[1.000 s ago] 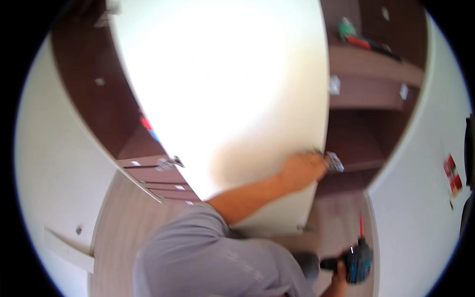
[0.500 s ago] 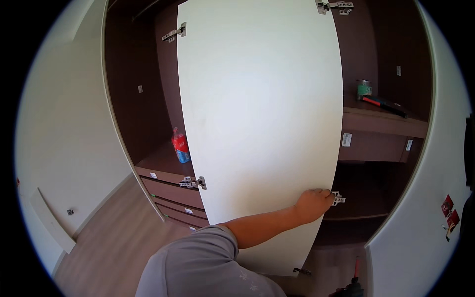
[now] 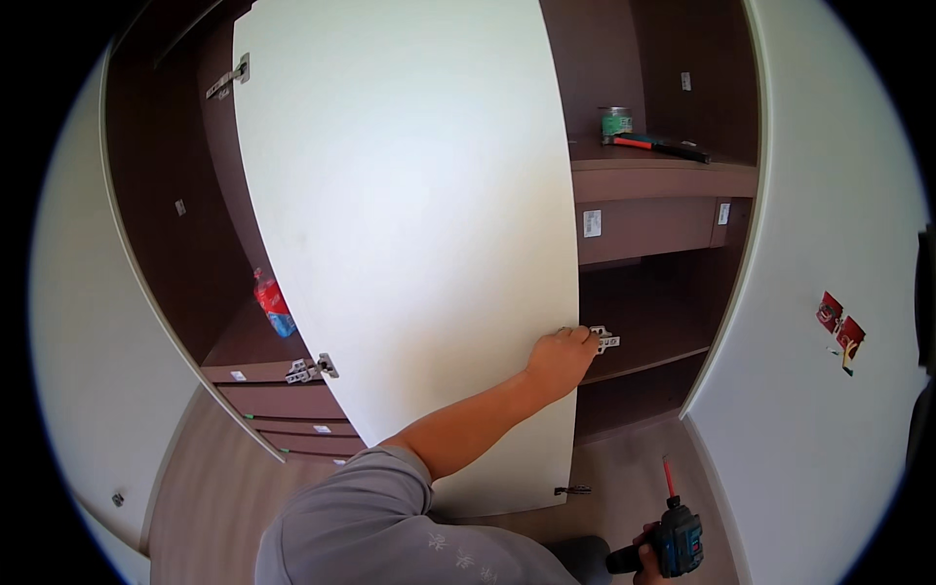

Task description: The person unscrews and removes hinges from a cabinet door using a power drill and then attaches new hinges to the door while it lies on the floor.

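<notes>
A tall white cabinet door (image 3: 409, 234) stands upright, loose, in front of a dark brown wardrobe. My left arm reaches across it, and my left hand (image 3: 564, 361) is closed round its right edge, fingers beside a metal hinge (image 3: 604, 338). Other hinges stick out from the door: one at the upper left (image 3: 229, 78), one at the lower left (image 3: 312, 369) and one at the bottom right (image 3: 573, 490). Low on the right, my right hand (image 3: 647, 564) is wrapped round the handle of a cordless drill (image 3: 680, 539). Its long red bit points upward. Most of that hand is hidden.
On the right shelf (image 3: 682, 180) lie a red-and-black hammer (image 3: 658, 148) and a green-labelled jar (image 3: 616, 121). A red and blue bottle (image 3: 274, 304) stands left above the drawers (image 3: 278, 400). Wires hang from red wall boxes (image 3: 840, 331) at right.
My view has swung right, so the wardrobe and door sit further left. The drill has risen into fuller view with my right hand on it. My left hand keeps its hold on the door edge.
</notes>
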### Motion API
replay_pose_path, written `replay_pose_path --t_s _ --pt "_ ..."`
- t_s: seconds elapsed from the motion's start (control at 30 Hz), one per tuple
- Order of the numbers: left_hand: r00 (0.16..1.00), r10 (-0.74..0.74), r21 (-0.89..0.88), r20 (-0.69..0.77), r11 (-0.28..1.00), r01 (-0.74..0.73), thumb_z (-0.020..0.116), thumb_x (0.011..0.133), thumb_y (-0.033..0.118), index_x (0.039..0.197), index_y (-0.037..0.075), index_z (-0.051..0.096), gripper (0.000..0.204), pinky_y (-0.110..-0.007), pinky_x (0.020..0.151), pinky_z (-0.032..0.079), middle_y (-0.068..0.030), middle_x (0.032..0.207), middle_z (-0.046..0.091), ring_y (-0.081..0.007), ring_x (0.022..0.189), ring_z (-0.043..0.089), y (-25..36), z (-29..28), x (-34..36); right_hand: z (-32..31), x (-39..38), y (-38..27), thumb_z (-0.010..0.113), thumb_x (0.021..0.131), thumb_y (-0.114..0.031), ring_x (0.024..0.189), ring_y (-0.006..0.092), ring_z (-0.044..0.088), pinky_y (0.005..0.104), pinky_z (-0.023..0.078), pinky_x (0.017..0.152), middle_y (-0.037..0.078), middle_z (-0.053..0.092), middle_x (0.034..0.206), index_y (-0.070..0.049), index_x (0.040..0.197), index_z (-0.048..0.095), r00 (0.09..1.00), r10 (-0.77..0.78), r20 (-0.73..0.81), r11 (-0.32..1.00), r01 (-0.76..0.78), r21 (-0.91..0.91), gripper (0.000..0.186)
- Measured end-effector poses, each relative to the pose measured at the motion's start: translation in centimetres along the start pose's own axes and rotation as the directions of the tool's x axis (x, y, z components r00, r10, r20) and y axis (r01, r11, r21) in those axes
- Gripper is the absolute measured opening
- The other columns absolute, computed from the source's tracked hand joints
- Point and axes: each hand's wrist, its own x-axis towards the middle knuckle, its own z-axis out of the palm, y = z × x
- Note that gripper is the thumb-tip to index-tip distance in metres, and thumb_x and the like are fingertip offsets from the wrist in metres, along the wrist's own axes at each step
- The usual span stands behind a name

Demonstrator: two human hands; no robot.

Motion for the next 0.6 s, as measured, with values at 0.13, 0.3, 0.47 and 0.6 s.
replay_pose_path --t_s 0.13,0.3,0.47,0.6 --pt "0.997 -0.041 0.058 0.062 0.998 0.038 0.070 0.085 0.013 0.095 0.010 0.068 0.011 -0.038 0.062 0.058 -0.0035 0.087 0.062 -0.0238 0.079 0.069 0.5 -0.5 -0.2 -1.2 -0.4 -0.9 0.080 0.090 -0.040 0.090 0.0229 0.066 0.0430 0.056 0.083 0.010 0.068 0.111 -0.007 0.125 0.062 0.990 -0.066 0.123 0.984 0.085 -0.154 0.051" --pt "0.989 -0.140 -0.003 0.043 0.990 0.140 0.072 0.092 0.021 0.096 0.012 0.066 0.011 -0.039 0.063 0.059 -0.0027 0.087 0.064 -0.0230 0.081 0.070 0.5 -0.1 0.0 2.8 -1.8 -4.5 0.085 0.073 -0.019 0.087 0.0214 0.070 0.0368 0.058 0.077 0.011 0.069 0.108 -0.004 0.131 0.057 0.943 0.288 -0.164 0.950 -0.259 0.177 0.065" --pt "0.988 -0.147 0.037 0.042 0.989 0.145 0.072 0.092 0.021 0.095 0.012 0.066 0.011 -0.038 0.061 0.058 -0.0028 0.085 0.063 -0.0228 0.080 0.070 0.6 -0.1 0.1 2.9 -1.4 -4.8 0.084 0.072 -0.017 0.085 0.0210 0.070 0.0371 0.059 0.076 0.011 0.070 0.105 -0.003 0.129 0.059 0.935 0.319 -0.156 0.938 -0.287 0.195 0.063" --pt "0.994 -0.106 0.027 0.010 0.994 0.106 0.072 0.092 0.020 0.095 0.011 0.065 0.012 -0.037 0.059 0.057 -0.0027 0.083 0.062 -0.0225 0.078 0.069 0.4 -0.2 -0.2 3.3 -0.7 -4.8 0.084 0.072 -0.016 0.085 0.0212 0.070 0.0370 0.059 0.077 0.011 0.070 0.105 -0.003 0.131 0.058 0.936 0.319 -0.147 0.938 -0.290 0.188 0.066"
